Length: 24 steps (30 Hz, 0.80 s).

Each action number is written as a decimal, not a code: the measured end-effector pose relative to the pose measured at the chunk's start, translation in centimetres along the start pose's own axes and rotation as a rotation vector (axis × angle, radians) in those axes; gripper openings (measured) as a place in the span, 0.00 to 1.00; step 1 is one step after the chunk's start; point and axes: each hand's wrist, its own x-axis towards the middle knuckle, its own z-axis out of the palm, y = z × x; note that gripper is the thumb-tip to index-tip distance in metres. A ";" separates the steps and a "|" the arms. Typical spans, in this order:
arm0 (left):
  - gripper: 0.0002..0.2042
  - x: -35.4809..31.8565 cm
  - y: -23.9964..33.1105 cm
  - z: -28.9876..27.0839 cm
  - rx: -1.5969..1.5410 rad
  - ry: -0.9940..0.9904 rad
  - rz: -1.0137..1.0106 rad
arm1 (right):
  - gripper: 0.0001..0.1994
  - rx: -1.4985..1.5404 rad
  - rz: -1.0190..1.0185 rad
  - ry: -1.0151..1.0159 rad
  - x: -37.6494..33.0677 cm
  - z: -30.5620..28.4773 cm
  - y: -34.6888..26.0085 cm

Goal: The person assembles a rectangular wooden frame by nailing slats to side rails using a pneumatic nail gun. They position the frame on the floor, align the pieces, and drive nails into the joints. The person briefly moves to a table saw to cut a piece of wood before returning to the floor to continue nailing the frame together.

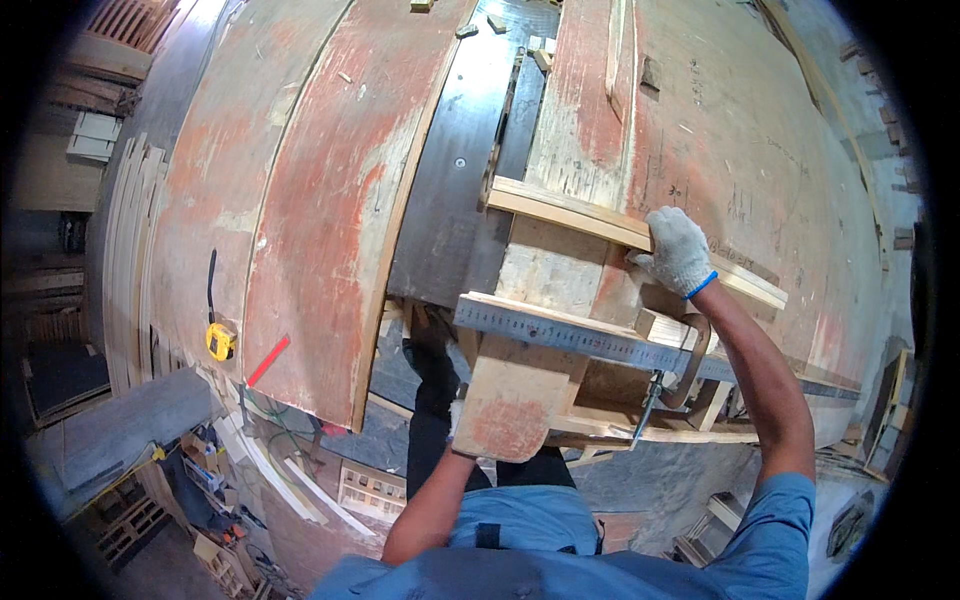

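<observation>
My right hand (678, 250), in a white knitted glove with a blue cuff, grips a pale wooden strip (570, 213). The strip lies across a wooden sled board (545, 265) on the saw table. A second length of pale wood (750, 282) shows to the right of that hand. Nearer to me, a steel ruler (590, 342) runs along a wooden rail of the sled. A C-clamp (692, 372) and a small wood block (660, 328) sit at this rail. My left hand (457, 414) is at the left edge of the near board (512, 395); its fingers are mostly hidden.
A dark metal saw plate (450, 170) with a long slot lies between worn red boards (335, 190). Wood offcuts (497, 22) lie at its far end. A yellow tape measure (220, 341) and a red stick (268, 361) are at the left. Long wood strips (130, 260) stand beyond.
</observation>
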 end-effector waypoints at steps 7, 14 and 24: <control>0.13 -11.5 5.3 16.6 1.802 0.870 0.647 | 0.28 0.019 0.039 -0.069 -0.8 -0.7 0.4; 0.25 -3.5 0.8 39.8 2.183 -0.370 1.331 | 0.26 -0.011 0.012 -0.099 0.7 -1.0 0.1; 0.23 12.5 6.5 43.3 2.802 -0.363 1.273 | 0.24 -0.013 -0.010 -0.076 1.2 -1.6 -0.7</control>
